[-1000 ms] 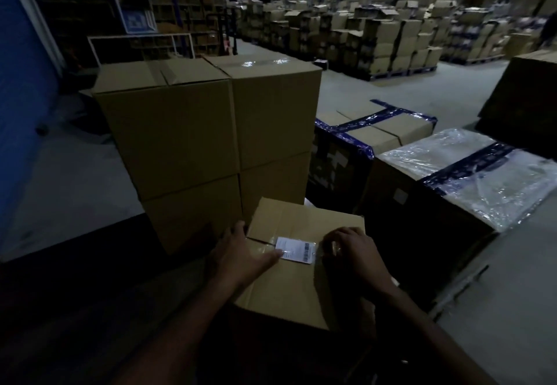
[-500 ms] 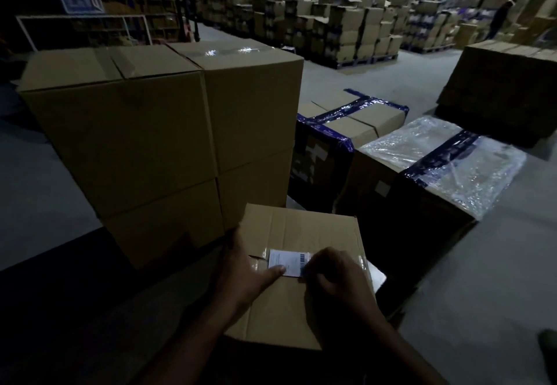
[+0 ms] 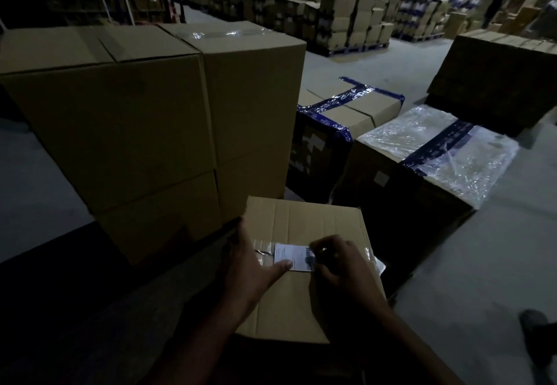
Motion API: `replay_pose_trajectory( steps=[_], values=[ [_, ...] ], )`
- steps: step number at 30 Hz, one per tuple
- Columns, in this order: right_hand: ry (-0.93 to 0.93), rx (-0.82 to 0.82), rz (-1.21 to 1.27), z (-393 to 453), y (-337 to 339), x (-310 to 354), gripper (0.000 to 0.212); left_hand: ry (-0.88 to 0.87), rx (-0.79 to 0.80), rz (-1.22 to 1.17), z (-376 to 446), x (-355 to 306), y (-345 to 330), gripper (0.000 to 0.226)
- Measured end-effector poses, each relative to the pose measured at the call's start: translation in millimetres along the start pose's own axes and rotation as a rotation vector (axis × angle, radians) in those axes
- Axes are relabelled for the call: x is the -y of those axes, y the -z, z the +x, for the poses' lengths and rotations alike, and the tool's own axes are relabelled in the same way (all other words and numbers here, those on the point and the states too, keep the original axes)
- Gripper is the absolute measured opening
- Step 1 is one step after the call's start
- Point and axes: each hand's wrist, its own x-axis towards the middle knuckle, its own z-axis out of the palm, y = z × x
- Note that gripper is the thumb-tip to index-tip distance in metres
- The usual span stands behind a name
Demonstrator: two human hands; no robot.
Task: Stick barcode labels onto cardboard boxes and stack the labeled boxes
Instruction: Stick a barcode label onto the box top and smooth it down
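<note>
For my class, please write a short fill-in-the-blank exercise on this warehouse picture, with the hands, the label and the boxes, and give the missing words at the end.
1. The white barcode label lies on the ____ face of the nearest cardboard box.
2. The thumb of the left hand presses the label's ____ edge.
3. The right hand covers the label's ____ end.
4. The box behind is bound with ____ tape.

Missing words: top; left; right; blue
</note>
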Motion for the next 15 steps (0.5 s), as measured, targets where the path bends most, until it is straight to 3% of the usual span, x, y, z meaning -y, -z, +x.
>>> replay_pose_trajectory(
  steps=[5, 11, 15],
  values=[
    [0.035, 0.016, 0.112, 0.4, 3.1, -1.6, 0.029, -0.006, 0.011, 0.026, -1.2, -1.6, 0.0, 0.133],
    [0.09, -0.007, -0.04, 1.9, -1.6, 3.8, 0.035, -0.019, 0.006, 0.05, 0.9, -0.1, -0.5, 0.133],
    [0.157, -0.019, -0.079, 4.5, -4.5, 2.7, 0.023, -0.031, 0.004, 0.046, 1.1, -0.6, 0.1, 0.134]
  ],
)
